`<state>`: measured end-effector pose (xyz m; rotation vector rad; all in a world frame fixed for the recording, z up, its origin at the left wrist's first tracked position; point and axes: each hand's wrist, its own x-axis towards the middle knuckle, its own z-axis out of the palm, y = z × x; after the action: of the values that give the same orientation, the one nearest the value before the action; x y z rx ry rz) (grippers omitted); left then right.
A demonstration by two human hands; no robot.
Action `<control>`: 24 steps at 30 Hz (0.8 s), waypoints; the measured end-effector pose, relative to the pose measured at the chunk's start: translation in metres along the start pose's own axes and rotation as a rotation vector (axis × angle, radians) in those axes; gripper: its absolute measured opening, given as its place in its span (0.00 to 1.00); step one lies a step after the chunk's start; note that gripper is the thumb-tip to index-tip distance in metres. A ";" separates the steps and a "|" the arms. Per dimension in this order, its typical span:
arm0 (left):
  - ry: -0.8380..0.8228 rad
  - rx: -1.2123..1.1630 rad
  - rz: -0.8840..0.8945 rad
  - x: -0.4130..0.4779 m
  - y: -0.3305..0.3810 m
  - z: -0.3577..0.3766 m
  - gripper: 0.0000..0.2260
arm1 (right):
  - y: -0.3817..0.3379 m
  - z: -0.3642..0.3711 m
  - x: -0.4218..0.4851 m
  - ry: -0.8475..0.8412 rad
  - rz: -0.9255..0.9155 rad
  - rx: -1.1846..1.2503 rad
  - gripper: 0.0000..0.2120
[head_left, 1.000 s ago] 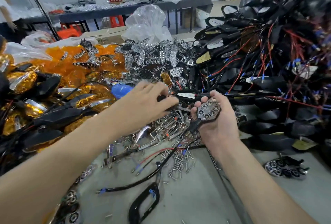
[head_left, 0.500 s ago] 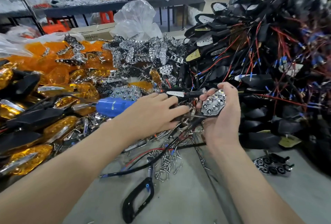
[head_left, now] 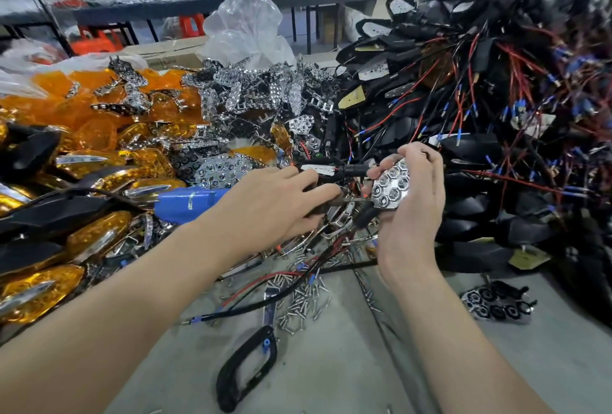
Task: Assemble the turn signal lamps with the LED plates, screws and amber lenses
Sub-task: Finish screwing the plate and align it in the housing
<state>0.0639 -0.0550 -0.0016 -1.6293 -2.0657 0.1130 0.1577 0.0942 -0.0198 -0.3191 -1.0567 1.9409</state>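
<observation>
My right hand point(head_left: 414, 215) grips a black turn signal lamp with a chrome LED plate point(head_left: 390, 186) set in it, facing me. My left hand point(head_left: 275, 205) grips a blue electric screwdriver point(head_left: 188, 201), and its bit points right and meets the plate's left edge. A black cable hangs from the lamp down to the table. Loose screws point(head_left: 298, 304) lie scattered below my hands. Amber lenses point(head_left: 82, 109) are heaped at the left, and chrome LED plates point(head_left: 251, 92) are piled behind my hands.
A big heap of black lamp housings with red and black wires point(head_left: 480, 99) fills the right. A black frame point(head_left: 245, 370) lies on the grey table near me, and another LED plate point(head_left: 496, 306) lies at the right. Finished amber lamps point(head_left: 39, 291) lie at the far left.
My right hand has turned the lamp so the LED plate faces me more squarely. My left hand has brought the blue screwdriver's bit up to the plate.
</observation>
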 end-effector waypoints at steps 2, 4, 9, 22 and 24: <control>-0.008 0.014 -0.003 -0.001 0.000 0.001 0.16 | 0.000 0.002 -0.001 -0.014 -0.008 -0.049 0.06; -0.011 0.003 -0.009 -0.001 -0.001 0.000 0.17 | 0.001 0.002 -0.003 -0.022 -0.031 -0.083 0.04; -0.024 0.000 0.016 0.001 -0.003 -0.008 0.18 | -0.002 0.003 -0.007 -0.053 -0.102 -0.153 0.03; -0.024 0.031 0.057 0.002 -0.005 -0.021 0.21 | -0.005 0.005 -0.009 -0.051 -0.046 -0.064 0.04; -0.022 0.027 0.054 0.001 -0.005 -0.021 0.20 | -0.007 0.005 -0.010 -0.052 -0.038 -0.057 0.05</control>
<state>0.0686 -0.0602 0.0189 -1.6749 -2.0287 0.1775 0.1640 0.0853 -0.0132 -0.2786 -1.1455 1.8969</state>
